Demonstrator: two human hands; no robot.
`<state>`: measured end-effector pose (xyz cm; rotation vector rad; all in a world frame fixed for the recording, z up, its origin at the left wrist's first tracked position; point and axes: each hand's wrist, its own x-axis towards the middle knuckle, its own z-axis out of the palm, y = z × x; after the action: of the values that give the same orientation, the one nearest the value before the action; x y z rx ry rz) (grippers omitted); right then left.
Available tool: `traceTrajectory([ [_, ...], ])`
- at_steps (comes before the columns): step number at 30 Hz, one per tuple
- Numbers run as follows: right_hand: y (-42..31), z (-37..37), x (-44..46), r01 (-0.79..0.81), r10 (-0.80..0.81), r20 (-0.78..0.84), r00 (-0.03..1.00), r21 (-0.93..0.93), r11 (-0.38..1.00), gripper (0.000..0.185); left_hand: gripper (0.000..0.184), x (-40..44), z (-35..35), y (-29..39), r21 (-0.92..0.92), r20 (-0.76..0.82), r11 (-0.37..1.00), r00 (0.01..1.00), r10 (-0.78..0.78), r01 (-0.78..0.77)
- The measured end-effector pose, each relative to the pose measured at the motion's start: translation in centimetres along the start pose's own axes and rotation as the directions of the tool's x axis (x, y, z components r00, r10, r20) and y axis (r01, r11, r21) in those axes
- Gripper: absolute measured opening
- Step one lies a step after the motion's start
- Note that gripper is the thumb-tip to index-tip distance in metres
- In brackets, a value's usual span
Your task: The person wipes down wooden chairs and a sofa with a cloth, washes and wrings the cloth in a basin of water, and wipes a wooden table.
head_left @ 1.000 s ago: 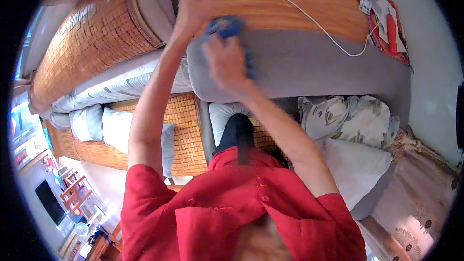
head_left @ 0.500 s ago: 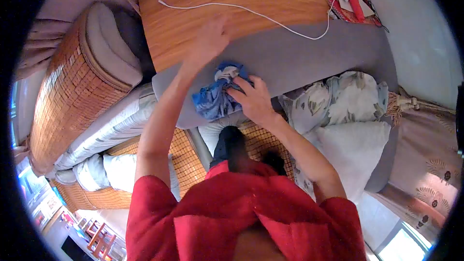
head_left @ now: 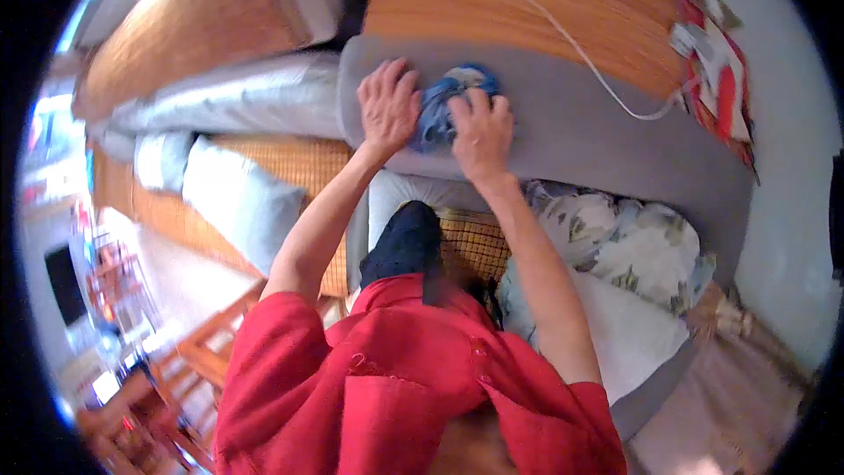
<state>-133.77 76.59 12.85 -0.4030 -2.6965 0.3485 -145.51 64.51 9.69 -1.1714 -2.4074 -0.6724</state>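
At the near edge, the person wears a red short-sleeved shirt (head_left: 396,334), with dark trousers (head_left: 406,237) visible on one leg above a brown woven seat mat (head_left: 475,242). To the right of the leg, a white cushion (head_left: 626,325) lies against a floral cushion (head_left: 655,251), and a pinkish-beige curtain (head_left: 730,387) hangs at the lower right. To the left, a pale grey cushion (head_left: 239,198) rests at a slant on another stretch of woven matting. Both forearms reach forward to a grey sofa back (head_left: 607,136). The right hand (head_left: 483,136) holds a crumpled blue cloth (head_left: 435,119), its fingers bent down into the fabric; how firmly they press cannot be determined. The cloth lies on the grey upholstery, between the two hands, and shows a whitish patch at its far end. The left hand (head_left: 389,110) grips nothing: it is palm down over the upholstery, fingers extended and slightly spread, just beside the cloth; contact between the two cannot be confirmed. Beyond the sofa back is a wood-grain surface (head_left: 527,13), crossed by a white cable (head_left: 563,31) that loops onto the upholstery. At its right end, near the wall (head_left: 796,158), a red object (head_left: 726,97) lies among papers, too blurred to identify. Far left, wooden chairs (head_left: 123,277) and a dark screen (head_left: 64,284) are noted, both indistinct.
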Motion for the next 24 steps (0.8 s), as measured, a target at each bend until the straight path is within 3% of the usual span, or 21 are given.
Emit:
traceTrajectory([
  [4,0.1,-1.7,0.8,0.076,-0.071,0.151,0.986,-0.028,0.997,0.029,0.032,-0.3,0.6,0.1,0.071,-0.055,0.997,0.998,0.011,-0.007],
  [6,0.8,-0.9,0.5,0.131,-0.128,0.124,0.984,-0.016,0.991,0.032,0.03,0.0,0.0,0.2,0.066,-0.074,0.998,0.997,0.005,-0.001],
  [9,1.4,-0.5,0.1,0.243,-0.242,0.043,0.969,-0.017,0.97,0.02,0.027,-0.3,0.2,0.1,0.091,-0.127,0.996,0.991,0.029,-0.017],
  [14,1.2,0.4,0.2,0.213,-0.216,0.002,0.976,-0.174,0.961,0.025,0.028,-0.2,0.8,0.0,0.115,-0.178,0.989,0.978,0.112,-0.092],
  [16,1.4,0.6,-0.1,0.19,-0.194,-0.007,0.981,-0.168,0.967,0.027,0.027,-0.4,0.5,0.9,0.189,-0.069,0.981,0.995,0.066,-0.052],
  [18,1.1,0.9,0.0,0.173,-0.185,-0.066,0.98,-0.157,0.972,0.029,0.027,-1.6,0.1,3.2,0.235,-0.13,0.967,0.989,-0.068,0.098],
  [20,0.9,1.0,-0.2,0.142,-0.151,-0.041,0.988,-0.184,0.973,0.036,0.038,-4.8,-1.2,5.5,0.064,-0.207,0.986,0.968,-0.14,0.156],
  [22,0.8,1.1,-0.2,0.133,-0.142,-0.025,0.99,-0.23,0.964,0.042,0.049,-10.4,-5.1,6.8,0.003,-0.071,0.989,0.986,-0.149,0.149],
  [24,-0.3,0.7,-0.5,0.053,-0.054,0.005,0.999,-0.285,0.957,0.045,0.047,-16.3,-10.8,5.9,-0.075,0.115,0.987,0.985,-0.13,0.139],
])
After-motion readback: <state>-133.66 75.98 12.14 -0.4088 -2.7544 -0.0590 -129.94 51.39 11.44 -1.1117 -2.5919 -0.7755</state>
